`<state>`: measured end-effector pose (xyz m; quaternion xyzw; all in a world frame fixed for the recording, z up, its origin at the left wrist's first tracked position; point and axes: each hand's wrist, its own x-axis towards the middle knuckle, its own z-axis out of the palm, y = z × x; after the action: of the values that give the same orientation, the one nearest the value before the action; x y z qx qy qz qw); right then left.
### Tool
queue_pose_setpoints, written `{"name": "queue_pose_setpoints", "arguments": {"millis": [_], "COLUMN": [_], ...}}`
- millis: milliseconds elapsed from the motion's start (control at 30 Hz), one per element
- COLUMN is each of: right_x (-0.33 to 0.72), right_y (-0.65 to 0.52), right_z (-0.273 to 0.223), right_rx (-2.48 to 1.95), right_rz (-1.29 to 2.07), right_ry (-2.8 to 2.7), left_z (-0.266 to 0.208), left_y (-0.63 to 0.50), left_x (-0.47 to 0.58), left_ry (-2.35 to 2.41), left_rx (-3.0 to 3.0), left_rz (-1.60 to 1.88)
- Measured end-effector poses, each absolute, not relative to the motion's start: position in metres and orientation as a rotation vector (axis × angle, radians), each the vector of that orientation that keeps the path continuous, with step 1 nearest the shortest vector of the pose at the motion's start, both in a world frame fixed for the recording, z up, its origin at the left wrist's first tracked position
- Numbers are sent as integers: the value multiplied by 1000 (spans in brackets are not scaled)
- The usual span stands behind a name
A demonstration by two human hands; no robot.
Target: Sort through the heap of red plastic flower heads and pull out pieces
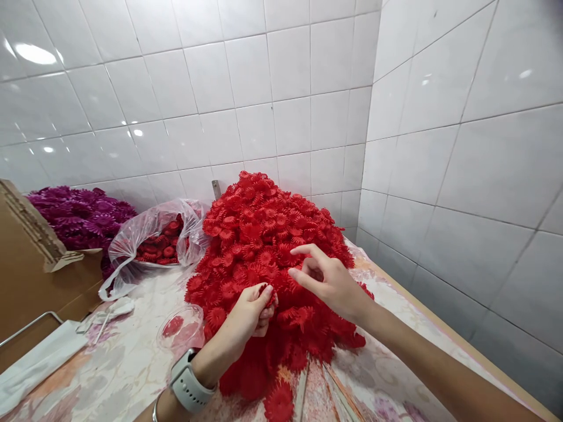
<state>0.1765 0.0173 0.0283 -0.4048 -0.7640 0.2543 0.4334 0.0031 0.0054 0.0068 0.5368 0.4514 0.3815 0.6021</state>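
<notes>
My left hand [250, 313], with a watch on its wrist, is closed around a small red fabric flower [266, 289], most of it hidden by the fingers. My right hand [328, 281] hovers to the right, thumb and forefinger apart, with nothing seen between them. Behind and below both hands rises a tall heap of red fabric flowers [264, 223] with fringed petals. One loose red flower [279, 402] lies at the near edge of the heap. Just left of my left hand stands a clear round plastic tub [193, 319] with something red in it.
A clear plastic bag [125, 237] holding dark red pieces lies left of the heap. Purple flowers [83, 214] are piled beyond a cardboard box [53, 281]. Thin sticks [336, 390] lie at the front on the floral tablecloth [114, 375]. White tiled walls [290, 64] close the back and right.
</notes>
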Motion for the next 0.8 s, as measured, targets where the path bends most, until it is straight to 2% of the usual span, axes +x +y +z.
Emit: {"name": "queue_pose_setpoints", "arguments": {"millis": [100, 300, 567, 700, 800], "right_x": [171, 168, 173, 168, 164], "right_y": [10, 9, 15, 9, 5], "right_z": [27, 24, 26, 25, 22], "right_rx": [-919, -880, -856, -862, -857], "right_rz": [766, 827, 924, 892, 716], "right_ry": [-1953, -1981, -1777, -1940, -2144], "left_z": [13, 12, 4, 6, 7], "left_y": [-3, -4, 1, 0, -3], "left_x": [6, 9, 6, 6, 7], "left_ry": [1038, 858, 1000, 967, 902], "left_rx": [1179, 1295, 1285, 1183, 1196], "left_rz": [841, 919, 819, 747, 679]}}
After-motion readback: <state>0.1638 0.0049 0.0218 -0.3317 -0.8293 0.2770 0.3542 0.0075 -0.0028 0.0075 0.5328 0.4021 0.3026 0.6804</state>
